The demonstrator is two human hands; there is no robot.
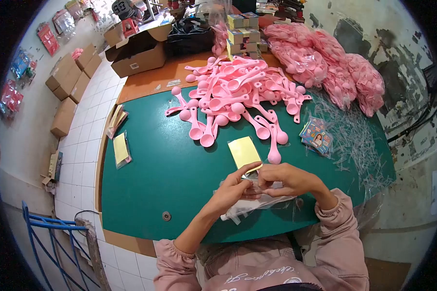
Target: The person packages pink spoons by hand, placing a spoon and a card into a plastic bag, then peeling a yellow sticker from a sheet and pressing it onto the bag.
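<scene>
Close together at the table's near side, my left hand (234,190) and my right hand (287,179) have their fingertips bent in towards each other. Both are closed on what looks like a clear plastic bag; the fingers hide most of it. My left index finger reaches out over the near edge of a yellow card (244,151), which lies flat just beyond the hands. Under my wrists lie more clear plastic bags (247,207). Past the card, a pink measuring spoon (275,153) with a round end lies closest to my right hand.
A big heap of pink spoons (233,87) covers the table's far middle. Bulging bags of spoons (320,60) stand back right. Printed cards (317,136) and plastic strips (351,140) lie right; packed yellow cards (122,149) lie left. An open carton (140,59) sits far left.
</scene>
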